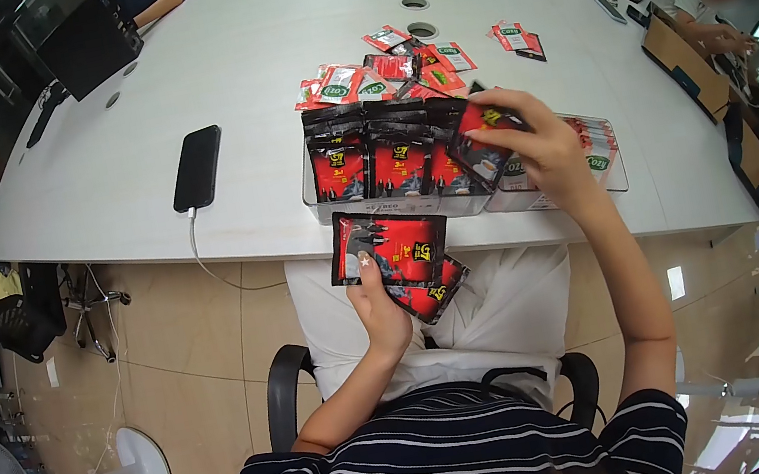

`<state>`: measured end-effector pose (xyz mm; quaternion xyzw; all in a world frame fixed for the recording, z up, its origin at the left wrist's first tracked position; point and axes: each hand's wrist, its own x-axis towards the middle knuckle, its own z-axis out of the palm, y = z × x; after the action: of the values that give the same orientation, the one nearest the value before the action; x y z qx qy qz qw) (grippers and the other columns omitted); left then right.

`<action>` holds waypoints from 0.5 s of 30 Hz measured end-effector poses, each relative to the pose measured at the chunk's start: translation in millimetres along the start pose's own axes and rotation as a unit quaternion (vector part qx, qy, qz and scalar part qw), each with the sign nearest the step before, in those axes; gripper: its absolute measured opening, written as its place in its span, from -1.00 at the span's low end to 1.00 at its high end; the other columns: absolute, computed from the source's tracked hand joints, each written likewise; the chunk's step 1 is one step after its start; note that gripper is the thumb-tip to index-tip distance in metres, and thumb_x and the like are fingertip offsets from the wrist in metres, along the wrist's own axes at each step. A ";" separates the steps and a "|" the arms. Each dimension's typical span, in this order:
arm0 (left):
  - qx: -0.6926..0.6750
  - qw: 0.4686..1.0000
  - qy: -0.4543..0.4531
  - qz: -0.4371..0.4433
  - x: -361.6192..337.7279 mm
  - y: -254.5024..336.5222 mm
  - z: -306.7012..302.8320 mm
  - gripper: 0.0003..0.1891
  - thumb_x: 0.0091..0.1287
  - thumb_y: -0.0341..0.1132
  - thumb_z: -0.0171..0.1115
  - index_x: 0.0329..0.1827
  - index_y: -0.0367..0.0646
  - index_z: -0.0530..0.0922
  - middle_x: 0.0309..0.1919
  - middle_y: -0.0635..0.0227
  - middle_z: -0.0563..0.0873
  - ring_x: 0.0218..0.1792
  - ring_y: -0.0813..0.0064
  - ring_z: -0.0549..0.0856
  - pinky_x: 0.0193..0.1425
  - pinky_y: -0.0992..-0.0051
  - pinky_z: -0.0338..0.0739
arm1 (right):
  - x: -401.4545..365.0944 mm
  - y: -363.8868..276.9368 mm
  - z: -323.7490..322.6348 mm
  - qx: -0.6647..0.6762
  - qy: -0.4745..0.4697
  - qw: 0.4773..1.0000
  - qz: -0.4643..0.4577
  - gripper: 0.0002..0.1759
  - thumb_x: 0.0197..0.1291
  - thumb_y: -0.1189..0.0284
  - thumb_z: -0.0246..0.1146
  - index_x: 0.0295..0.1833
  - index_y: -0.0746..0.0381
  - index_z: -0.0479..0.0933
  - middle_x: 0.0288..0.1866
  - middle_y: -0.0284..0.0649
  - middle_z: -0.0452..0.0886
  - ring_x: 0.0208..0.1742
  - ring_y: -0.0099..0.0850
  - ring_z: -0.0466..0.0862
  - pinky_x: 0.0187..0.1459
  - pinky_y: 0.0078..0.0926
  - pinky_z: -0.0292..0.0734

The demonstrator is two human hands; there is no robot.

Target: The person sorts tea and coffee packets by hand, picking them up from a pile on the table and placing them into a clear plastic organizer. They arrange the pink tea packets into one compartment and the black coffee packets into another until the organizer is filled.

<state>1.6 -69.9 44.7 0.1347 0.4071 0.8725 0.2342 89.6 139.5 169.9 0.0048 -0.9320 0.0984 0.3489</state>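
My left hand [380, 310] grips a few red and black G7 coffee sachets [399, 252] over my lap, with the thumb on top. Above the right part of a clear tray [384, 207], my right hand [534, 136] pinches another red and black sachet [484, 158], which is tilted. Upright G7 sachets [400, 164] stand in rows in that tray. Beside it, a second clear tray [535, 199] holds red and white Cozy sachets [595, 148], partly hidden by my right hand and wrist.
Loose sachets [391, 70] lie in a pile behind the trays, and a few more [515, 38] lie to the right. A black phone [198, 168] with a white cable is on the white table [253, 36]. A person [699, 3] is at the right, near cardboard boxes [685, 66].
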 end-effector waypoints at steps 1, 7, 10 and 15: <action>-0.004 1.000 0.006 -0.004 -1.2 1.3 0.6 -0.60 0.51 -0.09 -0.09 0.00 -0.31 0.47 -0.16 0.29 0.66 -0.21 0.60 0.65 -0.10 0.53 0.56 | 1.3 5.1 4.0 0.017 -0.030 0.999 -0.017 -0.48 -0.17 0.84 0.10 -0.06 0.21 0.64 0.21 -0.17 0.50 0.19 -0.22 0.55 0.05 -0.41 0.59; 0.000 0.999 0.039 0.007 -1.0 2.3 -3.0 -0.68 0.52 -0.17 -0.07 -0.06 -0.29 0.49 -0.19 0.37 0.64 -0.23 0.69 0.57 -0.10 0.60 0.49 | 11.9 3.9 4.4 0.063 -0.205 0.977 -0.018 -0.45 -0.22 0.82 0.12 -0.06 0.18 0.64 0.35 -0.33 0.44 0.36 -0.21 0.42 0.30 -0.32 0.42; -0.002 1.000 0.020 0.017 0.2 -1.3 -9.7 -0.69 0.52 -0.18 -0.07 -0.06 -0.29 0.49 -0.19 0.37 0.64 -0.23 0.69 0.57 -0.10 0.59 0.49 | 10.8 23.7 1.5 0.095 -0.237 0.967 -0.005 -0.47 -0.20 0.82 0.04 -0.10 0.19 0.65 0.33 -0.34 0.46 0.39 -0.20 0.38 0.36 -0.26 0.33; 0.029 0.998 -0.021 0.051 4.5 -9.9 -9.4 -0.72 0.52 -0.25 -0.06 -0.04 -0.33 0.48 -0.18 0.35 0.62 -0.23 0.68 0.55 -0.11 0.59 0.46 | 15.9 22.1 7.9 0.181 -0.212 0.958 0.070 -0.44 -0.03 0.53 0.27 0.19 0.12 0.52 0.39 -0.11 0.35 0.37 -0.12 0.38 0.31 -0.21 0.35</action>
<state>-3.2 -68.1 31.3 0.1801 0.4203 0.8678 0.1942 70.7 160.6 170.5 0.0232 -0.9493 0.2859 0.1284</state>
